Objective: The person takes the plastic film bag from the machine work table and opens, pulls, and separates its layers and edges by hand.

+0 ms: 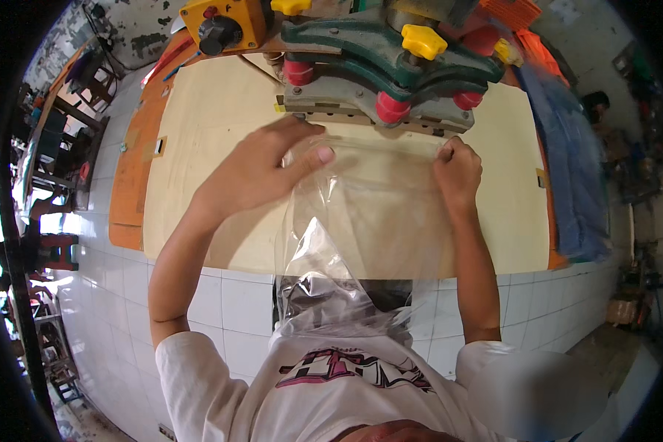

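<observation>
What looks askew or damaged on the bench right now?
Nothing is damaged or spilled. The clear bag lies flat under the machine, its top edge held by the left hand and right hand. Only its lower end is crumpled, hanging off the board toward the person.

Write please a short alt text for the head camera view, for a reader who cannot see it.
Seen from above, a person's left hand and right hand hold the top edge of a clear plastic bag against the bar of a green sealing machine on a pale wooden board. The bag hangs over the board's near edge.
</observation>
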The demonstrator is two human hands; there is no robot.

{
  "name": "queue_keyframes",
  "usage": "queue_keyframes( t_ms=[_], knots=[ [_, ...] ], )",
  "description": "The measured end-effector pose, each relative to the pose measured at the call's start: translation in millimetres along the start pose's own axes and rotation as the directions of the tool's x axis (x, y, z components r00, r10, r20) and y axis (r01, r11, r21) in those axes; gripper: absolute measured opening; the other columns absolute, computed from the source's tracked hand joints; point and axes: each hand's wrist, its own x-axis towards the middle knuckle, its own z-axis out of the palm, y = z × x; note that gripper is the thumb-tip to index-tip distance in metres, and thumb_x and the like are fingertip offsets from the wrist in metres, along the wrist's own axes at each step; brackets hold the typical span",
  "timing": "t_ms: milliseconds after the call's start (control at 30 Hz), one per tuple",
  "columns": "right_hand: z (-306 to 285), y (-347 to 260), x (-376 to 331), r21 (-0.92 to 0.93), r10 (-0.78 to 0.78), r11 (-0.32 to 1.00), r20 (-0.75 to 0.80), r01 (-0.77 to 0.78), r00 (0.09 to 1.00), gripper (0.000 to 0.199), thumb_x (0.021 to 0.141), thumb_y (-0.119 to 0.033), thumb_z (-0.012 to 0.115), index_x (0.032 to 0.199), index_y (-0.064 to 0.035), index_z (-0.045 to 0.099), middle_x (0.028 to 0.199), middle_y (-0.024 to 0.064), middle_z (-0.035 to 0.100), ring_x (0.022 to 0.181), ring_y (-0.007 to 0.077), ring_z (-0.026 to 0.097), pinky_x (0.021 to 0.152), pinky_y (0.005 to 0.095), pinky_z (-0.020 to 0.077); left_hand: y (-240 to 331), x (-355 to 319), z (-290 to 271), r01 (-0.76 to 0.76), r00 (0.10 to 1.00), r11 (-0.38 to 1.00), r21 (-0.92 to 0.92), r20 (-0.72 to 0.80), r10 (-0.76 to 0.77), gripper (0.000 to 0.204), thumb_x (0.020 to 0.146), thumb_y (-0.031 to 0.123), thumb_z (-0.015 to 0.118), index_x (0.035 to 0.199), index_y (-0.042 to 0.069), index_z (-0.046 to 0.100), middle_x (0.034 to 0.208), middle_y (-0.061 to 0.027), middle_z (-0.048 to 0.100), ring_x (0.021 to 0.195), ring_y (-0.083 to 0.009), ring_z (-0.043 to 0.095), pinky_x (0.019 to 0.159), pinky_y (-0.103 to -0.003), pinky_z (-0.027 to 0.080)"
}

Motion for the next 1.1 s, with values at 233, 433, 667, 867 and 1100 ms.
queue_keyframes(
  t_ms=[233, 433, 667, 867, 1100],
  knots=[
    [2.1, 5.9, 3.2, 0.014, -0.012, 1.0, -0.002, 0.012, 1.0, 0.003, 0.079, -0.007, 0.062, 0.079, -0.0052, 0.062, 0.078, 0.0165, 0.065, 0.074, 0.0382, 0.064, 0.066, 0.0489, 0.0508, 11.0, -10.5, -4.1, -0.288, 0.934, 0.913, 0.289, 0.295, 0.201, 0.051, 0.087, 0.028, 0.056, 0.127, -0.003, 0.057, 0.128, -0.0211, 0.058, 0.124, -0.0357, 0.051, 0.108, -0.044, 0.038],
    [2.0, 5.3, 4.0, 0.009, -0.001, 1.0, 0.01, 0.001, 1.0, 0.009, 0.082, -0.012, 0.064, 0.078, -0.003, 0.062, 0.078, 0.0181, 0.065, 0.075, 0.039, 0.064, 0.068, 0.0498, 0.0506, -2.9, -16.2, 8.9, -0.406, 0.893, 0.795, 0.451, 0.382, 0.239, 0.046, 0.088, 0.028, 0.053, 0.125, 0.002, 0.06, 0.134, -0.0135, 0.056, 0.136, -0.0268, 0.038, 0.118, -0.05, 0.022],
    [-2.9, 1.5, 3.4, 0.031, 0.04, 0.999, 0.056, -0.042, 0.998, 0.01, 0.082, -0.012, 0.064, 0.081, -0.0028, 0.062, 0.081, 0.0181, 0.066, 0.078, 0.0397, 0.064, 0.07, 0.0497, 0.0497, -13.8, 17.9, 20.7, 0.103, 0.983, 0.994, -0.041, -0.151, -0.108, 0.024, 0.089, 0.024, 0.068, 0.081, 0.002, 0.07, 0.089, -0.013, 0.068, 0.071, -0.0128, 0.058, 0.064, -0.028, 0.045],
    [-1.6, 0.9, 3.5, 0.072, 0.041, 0.996, 0.056, -0.045, 0.998, 0.008, 0.082, -0.011, 0.062, 0.082, -0.0033, 0.063, 0.082, 0.0172, 0.066, 0.079, 0.0391, 0.064, 0.07, 0.0494, 0.0495, -56.0, 22.9, 39.1, 0.203, 0.901, 0.978, -0.042, -0.383, -0.203, 0.026, 0.081, 0.02, 0.077, 0.086, 0.001, 0.059, 0.073, -0.0042, 0.056, 0.072, -0.013, 0.055, 0.067, -0.027, 0.045],
    [1.5, 4.4, 1.5, 0.084, 0.044, 0.995, 0.007, -0.045, 0.999, 0.008, 0.083, -0.011, 0.063, 0.08, -0.0038, 0.061, 0.081, 0.0152, 0.066, 0.076, 0.0374, 0.064, 0.069, 0.0478, 0.0497, -82.6, 31.7, 46.1, 0.259, 0.897, 0.616, -0.744, -0.051, -0.439, 0.025, 0.09, 0.013, 0.064, 0.108, -0.004, 0.063, 0.092, -0.01, 0.067, 0.086, -0.0173, 0.063, 0.083, -0.029, 0.05]
  ],
)
